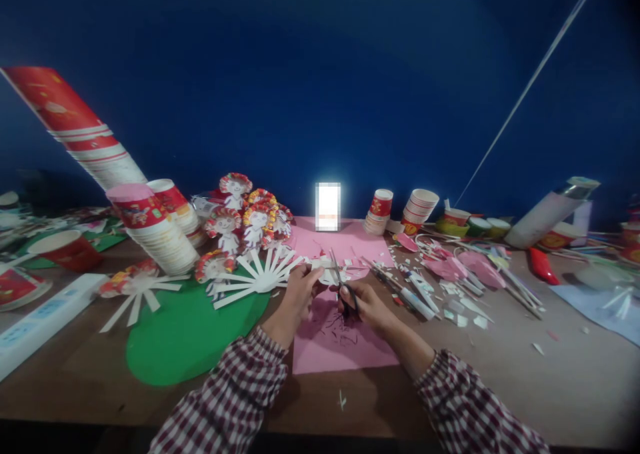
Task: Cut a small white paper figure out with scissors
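My left hand (301,290) is closed on a small piece of white paper (327,274), held above a pink sheet. In my right hand (367,303) is a pair of scissors (345,285), fingers through the dark handles and blades pointing away from me. The blades lie over or against the white paper; whether they are cutting into it I cannot tell. Below both hands, dark marks or thin scraps show on the pink sheet (320,355). Left of my left hand lies a paper cup cut into white strips (267,279), fanned out flat.
A green sheet (165,347) lies at left, beside stacked paper cups (165,241) and several paper dolls (257,224). A bright, blurred-out screen (328,206) stands at the back. Pens (407,294), pink pieces (480,267) and paper scraps (463,319) are scattered at right. A white power strip (45,321) sits far left.
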Tool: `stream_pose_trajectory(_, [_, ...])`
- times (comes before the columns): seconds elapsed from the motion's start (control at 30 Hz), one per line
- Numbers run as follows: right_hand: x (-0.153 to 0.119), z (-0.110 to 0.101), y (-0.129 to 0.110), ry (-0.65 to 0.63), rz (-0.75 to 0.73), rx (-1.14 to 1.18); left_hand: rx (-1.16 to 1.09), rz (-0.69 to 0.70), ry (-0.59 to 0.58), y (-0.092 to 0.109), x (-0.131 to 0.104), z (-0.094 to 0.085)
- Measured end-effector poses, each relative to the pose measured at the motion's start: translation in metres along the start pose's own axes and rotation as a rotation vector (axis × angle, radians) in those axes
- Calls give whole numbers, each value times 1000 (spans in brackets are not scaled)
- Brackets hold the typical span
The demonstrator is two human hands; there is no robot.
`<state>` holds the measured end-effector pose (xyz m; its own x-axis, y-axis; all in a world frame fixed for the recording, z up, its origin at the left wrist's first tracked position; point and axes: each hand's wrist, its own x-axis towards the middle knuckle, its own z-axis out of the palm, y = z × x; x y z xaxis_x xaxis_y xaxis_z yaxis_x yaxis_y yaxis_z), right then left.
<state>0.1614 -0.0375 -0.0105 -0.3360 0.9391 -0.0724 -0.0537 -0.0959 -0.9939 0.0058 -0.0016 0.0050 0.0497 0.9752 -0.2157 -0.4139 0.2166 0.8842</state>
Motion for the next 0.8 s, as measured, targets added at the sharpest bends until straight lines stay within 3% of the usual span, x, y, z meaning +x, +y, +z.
stream_pose_trajectory(0.33, [1, -1, 0, 4, -17, -33, 5, -6, -26, -1, 0, 0])
stream_pose_trajectory(0.63, [3, -1, 1, 4, -40, -35, -28, -63, 27, 4, -6, 6])
stream_pose_trajectory(0.8, [3, -2, 3, -8, -40, -36, -59, -20, -8, 3, -6, 5])
